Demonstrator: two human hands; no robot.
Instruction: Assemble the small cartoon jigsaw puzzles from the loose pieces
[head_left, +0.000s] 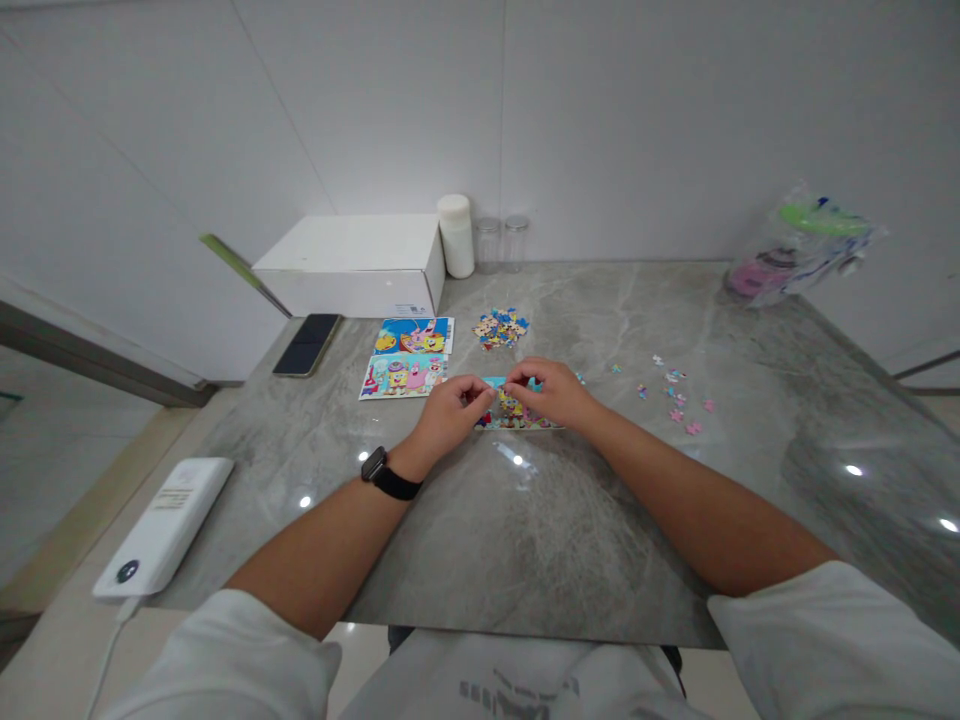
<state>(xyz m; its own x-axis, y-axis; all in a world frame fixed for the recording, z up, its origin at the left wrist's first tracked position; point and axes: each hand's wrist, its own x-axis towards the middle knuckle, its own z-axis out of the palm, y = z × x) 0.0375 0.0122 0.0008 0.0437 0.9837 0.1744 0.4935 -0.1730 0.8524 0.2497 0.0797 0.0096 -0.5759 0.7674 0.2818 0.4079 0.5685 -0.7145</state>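
A partly covered jigsaw puzzle (pixel 517 422) with colourful cartoon figures lies flat on the table in front of me. Over its left side is my left hand (pixel 456 410), thumb and index finger pinched together. My right hand (pixel 553 390) hovers above the upper right of the puzzle, its fingers also pinched and close to the left fingertips. Whatever sits between either set of fingertips is too small to make out. Behind the hands is a pile of loose puzzle pieces (pixel 500 328). More scattered pieces (pixel 676 414) lie to the right. Cartoon picture sheets (pixel 405 375) rest on the left.
A phone (pixel 307 345) lies left of the sheets. At the back stand a white box (pixel 352 265), a white bottle (pixel 457 237) and two clear jars (pixel 502 245). A plastic bag (pixel 799 250) is at the back right. A white cabled device (pixel 165 525) sits at the left edge.
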